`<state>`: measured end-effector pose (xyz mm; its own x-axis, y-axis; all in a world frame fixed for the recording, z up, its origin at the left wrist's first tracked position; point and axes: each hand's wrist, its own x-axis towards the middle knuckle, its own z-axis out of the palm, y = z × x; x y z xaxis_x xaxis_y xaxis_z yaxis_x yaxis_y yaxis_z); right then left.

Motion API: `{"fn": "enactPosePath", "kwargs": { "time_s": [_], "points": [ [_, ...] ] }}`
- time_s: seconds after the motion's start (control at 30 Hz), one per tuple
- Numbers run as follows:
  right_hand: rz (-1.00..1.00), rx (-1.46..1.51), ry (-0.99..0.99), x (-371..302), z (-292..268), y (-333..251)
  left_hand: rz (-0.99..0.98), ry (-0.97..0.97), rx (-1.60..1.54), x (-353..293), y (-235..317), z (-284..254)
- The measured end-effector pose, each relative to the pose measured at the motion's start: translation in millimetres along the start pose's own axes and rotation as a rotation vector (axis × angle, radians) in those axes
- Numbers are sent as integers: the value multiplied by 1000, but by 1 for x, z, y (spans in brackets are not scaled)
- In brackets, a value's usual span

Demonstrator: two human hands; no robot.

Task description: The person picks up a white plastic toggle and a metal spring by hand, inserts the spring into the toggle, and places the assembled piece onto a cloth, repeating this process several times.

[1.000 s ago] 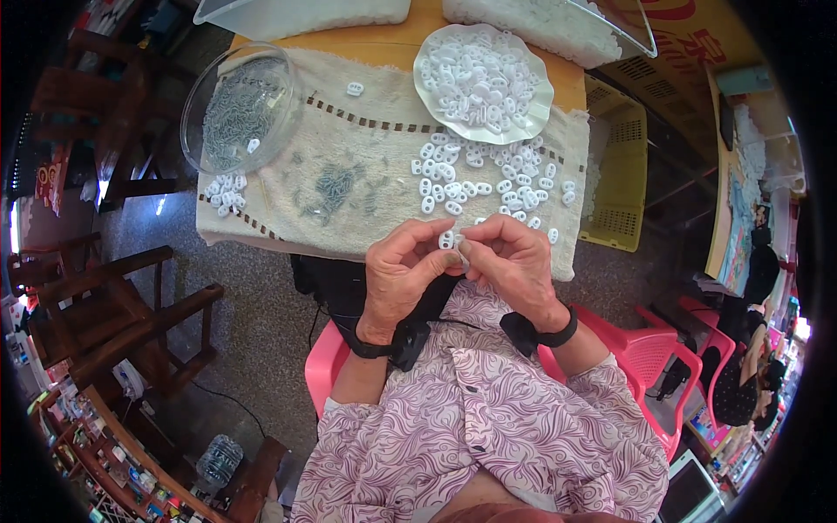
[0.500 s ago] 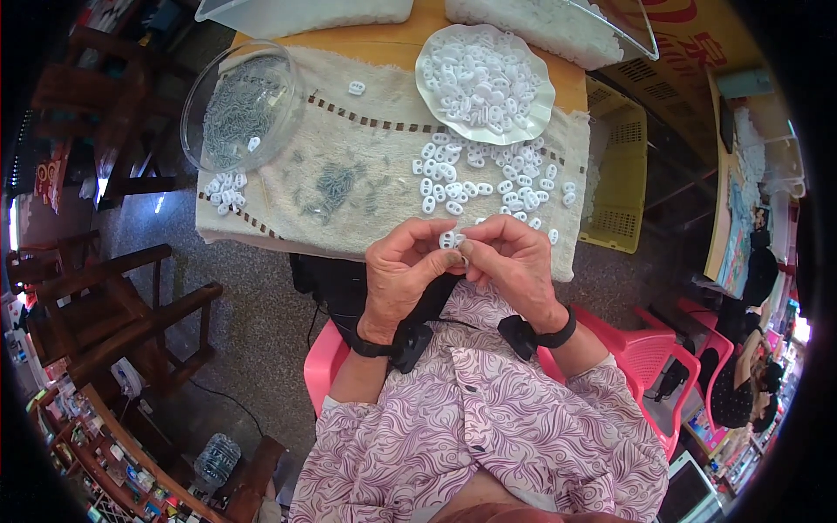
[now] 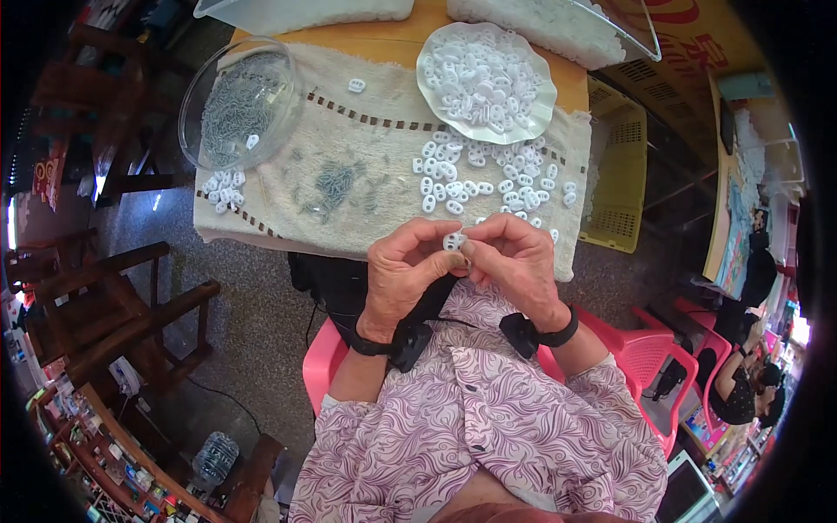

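Pinched between thumb and forefinger of my left hand (image 3: pixel 403 272) is a small white oval plastic piece (image 3: pixel 452 242) with holes in it. The closed fingertips of my right hand (image 3: pixel 516 266) press against its right side and partly cover it. Whether a second small part is between the fingers, I cannot tell. Both hands are just over the near edge of a cream cloth (image 3: pixel 375 144). Beyond them lie many loose white oval pieces (image 3: pixel 454 207), and further left a small heap of thin grey metal parts (image 3: pixel 335 186).
A scalloped white plate (image 3: pixel 547 103) heaped with white pieces stands at the back right. To the left is a clear round bowl (image 3: pixel 186 139) of grey parts, beside a white cluster (image 3: pixel 225 192). Also around: a yellow crate (image 3: pixel 615 227), pink chair (image 3: pixel 649 353), wooden chair (image 3: pixel 131 327), person (image 3: pixel 741 392).
The white piece has shifted and turned slightly between my fingertips. My hands otherwise keep nearly the same place. At the far right the other person has changed posture, with an arm raised.
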<state>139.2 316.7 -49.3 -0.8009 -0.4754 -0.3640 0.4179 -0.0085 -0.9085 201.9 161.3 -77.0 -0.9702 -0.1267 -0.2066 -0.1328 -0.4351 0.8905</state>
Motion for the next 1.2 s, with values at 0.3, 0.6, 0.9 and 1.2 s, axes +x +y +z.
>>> {"fn": "enactPosePath", "kwargs": {
  "time_s": [0.3, 0.6, 0.9, 1.2],
  "points": [
    [136, 73, -54, 5, -8, 0, -50, -5, -24, 0, -2, -4],
    [151, 123, -82, 5, -6, -2, -46, -30, -94, -1, -3, -7],
    [214, 93, -158, 10, -11, 0, -124, -58, -131, -4, -2, -16],
    [289, 91, -229, 15, -12, 1, -172, -118, -113, -3, 5, -23]
  ]
}}
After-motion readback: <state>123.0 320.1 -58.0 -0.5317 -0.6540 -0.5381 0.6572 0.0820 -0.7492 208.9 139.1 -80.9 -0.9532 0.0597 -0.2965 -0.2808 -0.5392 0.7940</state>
